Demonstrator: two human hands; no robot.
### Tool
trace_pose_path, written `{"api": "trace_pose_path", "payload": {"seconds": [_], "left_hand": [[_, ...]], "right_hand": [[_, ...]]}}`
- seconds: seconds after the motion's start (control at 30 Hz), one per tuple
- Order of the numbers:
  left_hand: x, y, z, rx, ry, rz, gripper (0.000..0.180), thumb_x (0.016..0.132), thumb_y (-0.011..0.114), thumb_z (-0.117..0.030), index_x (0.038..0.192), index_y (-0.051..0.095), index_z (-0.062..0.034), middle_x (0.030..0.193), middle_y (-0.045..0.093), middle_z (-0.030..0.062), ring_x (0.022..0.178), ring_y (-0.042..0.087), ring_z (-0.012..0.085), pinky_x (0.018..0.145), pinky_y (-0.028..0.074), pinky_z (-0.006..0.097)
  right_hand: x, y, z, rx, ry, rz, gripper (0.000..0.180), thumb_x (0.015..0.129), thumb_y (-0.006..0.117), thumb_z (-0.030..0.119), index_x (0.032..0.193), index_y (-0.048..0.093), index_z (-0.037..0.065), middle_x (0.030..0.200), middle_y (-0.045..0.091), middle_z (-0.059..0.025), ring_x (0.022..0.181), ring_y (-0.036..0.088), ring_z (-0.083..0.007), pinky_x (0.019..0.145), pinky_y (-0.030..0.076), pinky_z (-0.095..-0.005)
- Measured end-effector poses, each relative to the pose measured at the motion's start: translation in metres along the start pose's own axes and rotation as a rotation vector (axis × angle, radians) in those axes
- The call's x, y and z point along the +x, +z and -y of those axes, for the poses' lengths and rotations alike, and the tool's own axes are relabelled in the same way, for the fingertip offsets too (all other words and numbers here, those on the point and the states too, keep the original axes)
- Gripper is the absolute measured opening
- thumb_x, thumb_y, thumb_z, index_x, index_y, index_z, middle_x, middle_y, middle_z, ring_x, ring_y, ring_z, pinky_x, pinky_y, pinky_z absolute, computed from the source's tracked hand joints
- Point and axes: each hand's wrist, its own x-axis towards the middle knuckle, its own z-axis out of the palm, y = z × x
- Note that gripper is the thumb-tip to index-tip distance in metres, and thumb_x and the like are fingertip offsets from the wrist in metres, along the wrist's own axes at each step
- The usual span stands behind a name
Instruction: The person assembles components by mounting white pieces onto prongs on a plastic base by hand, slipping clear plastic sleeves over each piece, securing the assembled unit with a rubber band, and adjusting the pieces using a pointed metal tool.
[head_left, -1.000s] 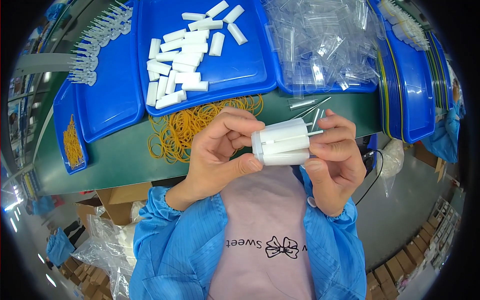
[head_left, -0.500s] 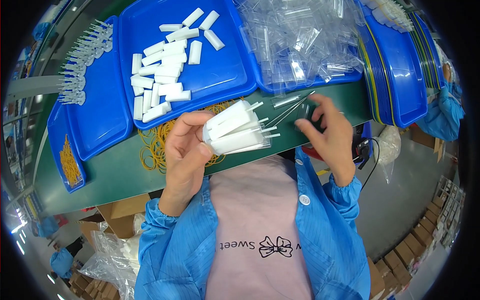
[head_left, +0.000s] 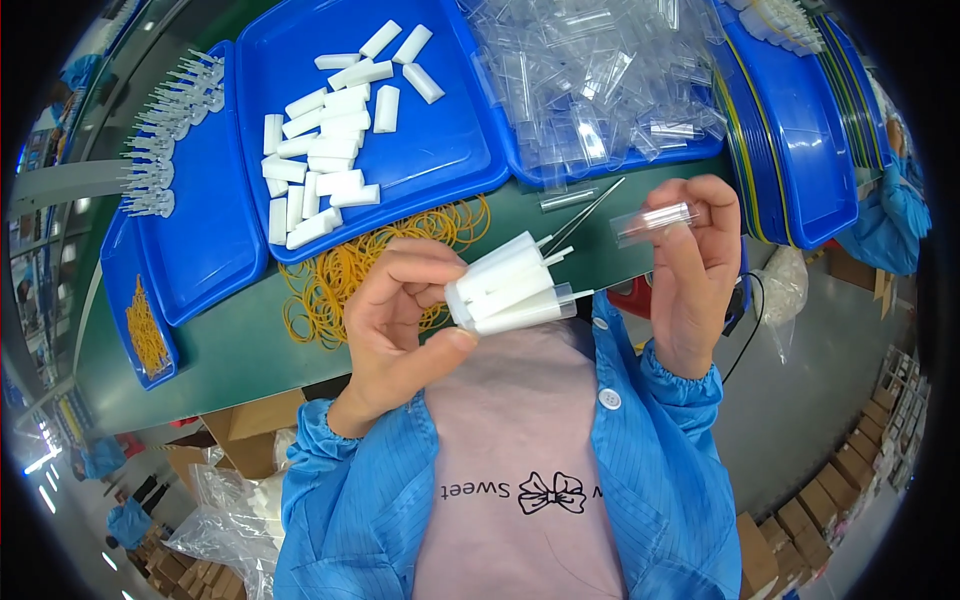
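Observation:
My left hand (head_left: 405, 335) grips a white plastic piece by its round base, thumb below and fingers above. White blocks (head_left: 515, 305) sit on this piece, and thin white prongs stick out to the right beyond them; a clear sleeve appears to cover the lowest one. Off to the right, my right hand (head_left: 697, 265) pinches a clear plastic sleeve (head_left: 655, 222) between thumb and fingers, apart from the white piece. Tweezers (head_left: 590, 210) lie on the green table between the hands, beside another clear sleeve (head_left: 567, 199).
A blue tray (head_left: 440, 150) holds several loose white blocks; another (head_left: 620, 165) is heaped with clear sleeves. Yellow rubber bands (head_left: 345, 280) lie behind my left hand. Pronged white pieces (head_left: 165, 135) line a left tray's edge. Stacked blue trays (head_left: 815, 160) stand at right.
My right hand has picked up a clear sleeve from the table and drawn back to the right with it. My left hand has shifted right and slightly down with the white piece.

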Motion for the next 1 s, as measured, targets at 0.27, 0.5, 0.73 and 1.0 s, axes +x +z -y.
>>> {"api": "trace_pose_path", "payload": {"seconds": [0.27, 0.5, 0.73, 1.0], "left_hand": [[-0.001, 0.001, -0.005, 0.263, 0.105, 0.044, 0.04, 0.067, 0.071, -0.001, 0.103, 0.054, 0.0024, 0.109, 0.046, 0.0142, 0.1, 0.053, 0.0189, 0.087, 0.046, 0.029], [0.002, 0.005, -0.013, 0.529, 0.164, 0.004, 0.051, 0.064, 0.071, -0.004, 0.112, 0.055, 0.0031, 0.104, 0.048, 0.0141, 0.091, 0.053, 0.0201, 0.076, 0.047, 0.027], [0.004, 0.007, -0.018, 0.712, 0.281, 0.115, 0.046, 0.063, 0.07, -0.003, 0.108, 0.061, 0.0035, 0.101, 0.048, 0.0121, 0.086, 0.052, 0.0183, 0.07, 0.046, 0.026], [0.002, 0.01, -0.017, 0.656, 0.321, 0.096, 0.043, 0.063, 0.07, -0.001, 0.106, 0.062, 0.0028, 0.103, 0.046, 0.0121, 0.088, 0.053, 0.0188, 0.07, 0.048, 0.027]], "right_hand": [[-0.009, 0.028, 0.001, -0.007, -0.007, 0.142, 0.054, 0.08, 0.061, 0.015, 0.126, 0.036, 0.002, 0.101, 0.052, -0.0118, 0.087, 0.055, -0.0168, 0.078, 0.047, -0.0299], [-0.008, 0.018, -0.007, -0.087, -0.041, 0.292, 0.045, 0.077, 0.067, 0.004, 0.114, 0.042, -0.002, 0.097, 0.054, -0.0084, 0.086, 0.053, -0.0102, 0.077, 0.043, -0.023], [-0.013, 0.022, -0.016, -0.08, -0.162, 0.118, 0.041, 0.074, 0.073, 0.01, 0.102, 0.045, 0.001, 0.086, 0.053, -0.0055, 0.073, 0.052, -0.0084, 0.068, 0.042, -0.0214], [-0.013, 0.022, -0.014, 0.058, -0.059, 0.12, 0.037, 0.075, 0.074, 0.013, 0.094, 0.044, 0.004, 0.079, 0.052, -0.0044, 0.07, 0.046, -0.0071, 0.065, 0.038, -0.02]]}}
